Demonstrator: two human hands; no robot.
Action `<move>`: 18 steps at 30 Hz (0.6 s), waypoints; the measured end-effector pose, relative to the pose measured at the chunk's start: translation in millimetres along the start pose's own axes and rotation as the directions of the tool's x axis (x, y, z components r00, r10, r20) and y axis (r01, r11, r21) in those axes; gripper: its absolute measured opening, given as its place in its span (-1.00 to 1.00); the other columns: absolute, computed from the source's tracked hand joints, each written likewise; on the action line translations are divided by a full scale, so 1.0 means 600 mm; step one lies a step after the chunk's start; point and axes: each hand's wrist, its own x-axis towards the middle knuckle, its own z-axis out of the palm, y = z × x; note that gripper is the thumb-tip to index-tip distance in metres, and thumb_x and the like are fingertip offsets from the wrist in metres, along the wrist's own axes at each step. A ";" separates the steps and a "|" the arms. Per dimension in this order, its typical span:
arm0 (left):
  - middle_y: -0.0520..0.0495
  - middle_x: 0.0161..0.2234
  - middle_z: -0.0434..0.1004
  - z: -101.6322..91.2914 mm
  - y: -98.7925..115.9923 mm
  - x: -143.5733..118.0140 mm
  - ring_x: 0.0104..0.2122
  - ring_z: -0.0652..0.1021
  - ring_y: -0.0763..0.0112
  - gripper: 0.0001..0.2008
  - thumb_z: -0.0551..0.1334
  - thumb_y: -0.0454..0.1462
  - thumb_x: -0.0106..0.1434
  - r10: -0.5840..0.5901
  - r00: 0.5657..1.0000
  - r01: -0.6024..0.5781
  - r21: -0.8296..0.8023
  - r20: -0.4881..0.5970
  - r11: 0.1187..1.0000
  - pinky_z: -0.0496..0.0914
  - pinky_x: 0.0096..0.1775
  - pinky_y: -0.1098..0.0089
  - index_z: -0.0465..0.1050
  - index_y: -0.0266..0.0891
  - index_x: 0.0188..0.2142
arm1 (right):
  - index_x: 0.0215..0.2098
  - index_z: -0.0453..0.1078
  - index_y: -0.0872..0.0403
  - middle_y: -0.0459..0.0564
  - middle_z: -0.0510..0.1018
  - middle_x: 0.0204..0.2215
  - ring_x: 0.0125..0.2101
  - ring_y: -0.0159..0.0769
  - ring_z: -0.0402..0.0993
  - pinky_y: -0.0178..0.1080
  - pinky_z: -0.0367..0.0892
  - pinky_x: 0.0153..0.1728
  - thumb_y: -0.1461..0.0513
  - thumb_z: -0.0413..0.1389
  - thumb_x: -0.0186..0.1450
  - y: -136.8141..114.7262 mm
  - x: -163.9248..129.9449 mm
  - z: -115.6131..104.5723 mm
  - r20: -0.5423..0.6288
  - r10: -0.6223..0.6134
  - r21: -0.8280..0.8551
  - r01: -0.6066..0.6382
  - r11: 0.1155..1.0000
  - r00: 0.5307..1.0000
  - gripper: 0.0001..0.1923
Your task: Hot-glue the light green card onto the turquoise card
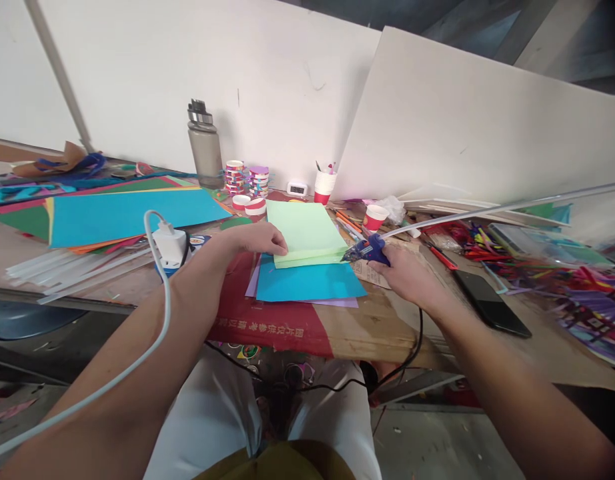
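Observation:
A folded light green paper lies on a blue sheet, with a lilac sheet showing under that. My left hand rests on the green paper's near left corner, fingers pressing its edge. My right hand grips a blue glue gun with a long clear glue stick trailing to the right. The gun's nozzle touches the green paper's near right corner.
Large coloured paper sheets lie at the left, with a white charger and its cable. A grey bottle, tape rolls, paper cups and a small clock stand at the back. A black phone and craft scraps lie to the right.

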 end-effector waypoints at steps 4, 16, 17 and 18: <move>-0.03 -0.18 0.59 -0.001 0.000 -0.001 -0.21 0.50 0.36 -0.66 0.19 -0.06 0.11 0.018 1.000 -0.018 -0.007 0.001 1.000 0.28 -0.23 0.50 0.54 -0.22 -0.25 | -0.09 0.35 0.15 0.17 0.54 -0.15 -0.14 -0.13 0.44 -0.27 0.22 -0.25 0.11 -0.05 0.33 0.020 0.003 0.005 -0.026 0.000 0.031 0.001 1.000 1.000 -0.67; -0.02 -0.20 0.59 -0.001 0.002 0.001 -0.24 0.50 0.37 -0.64 0.18 -0.05 0.10 -0.004 1.000 0.004 0.006 0.000 1.000 0.28 -0.23 0.50 0.54 -0.23 -0.24 | -0.07 0.34 0.18 0.20 0.53 -0.15 -0.18 -0.14 0.46 -0.27 0.23 -0.27 0.10 -0.05 0.33 0.039 0.008 0.009 -0.020 0.021 -0.003 -0.021 1.000 1.000 -0.65; -0.02 -0.20 0.59 -0.001 0.002 0.001 -0.24 0.50 0.37 -0.65 0.18 -0.06 0.10 -0.008 1.000 0.008 0.010 -0.001 1.000 0.28 -0.23 0.51 0.54 -0.23 -0.24 | -0.07 0.34 0.18 0.21 0.54 -0.15 -0.19 -0.14 0.47 -0.27 0.23 -0.28 0.10 -0.05 0.33 0.039 0.009 0.008 -0.019 0.026 -0.006 -0.026 1.000 0.999 -0.65; -0.02 -0.20 0.59 -0.001 0.003 0.000 -0.24 0.50 0.38 -0.65 0.18 -0.06 0.10 -0.010 1.000 0.010 0.014 -0.002 1.000 0.28 -0.23 0.51 0.54 -0.23 -0.24 | -0.08 0.35 0.18 0.22 0.54 -0.16 -0.20 -0.13 0.47 -0.26 0.22 -0.29 0.09 -0.05 0.33 0.039 0.009 0.008 -0.017 0.033 -0.009 -0.033 0.999 0.999 -0.64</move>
